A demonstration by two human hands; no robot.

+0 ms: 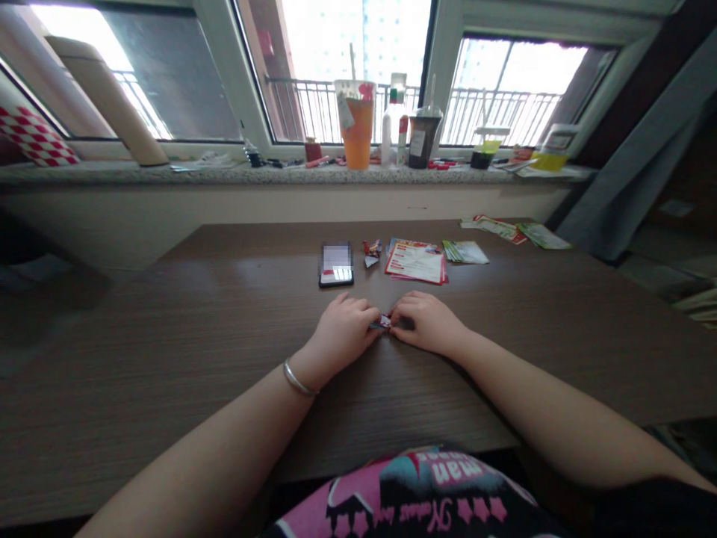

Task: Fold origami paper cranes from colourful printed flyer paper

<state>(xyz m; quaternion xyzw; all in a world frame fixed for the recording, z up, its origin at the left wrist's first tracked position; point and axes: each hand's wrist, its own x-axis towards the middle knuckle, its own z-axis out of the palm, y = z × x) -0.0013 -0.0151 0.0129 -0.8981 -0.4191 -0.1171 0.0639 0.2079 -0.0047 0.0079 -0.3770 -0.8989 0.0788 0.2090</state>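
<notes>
My left hand and my right hand meet over the middle of the table. Between their fingertips is a small folded piece of printed paper, pinched from both sides; most of it is hidden by the fingers. Just beyond the hands lie a phone with a blurred screen, a small folded paper piece in red and white, and a stack of printed sheets with red borders. To the right of the stack rests a pile of green-and-white papers.
More printed papers lie at the far right of the brown table. Along the windowsill stand an orange drink cup, a dark drink cup, bottles, jars and a leaning beige tube. A grey curtain hangs at the right.
</notes>
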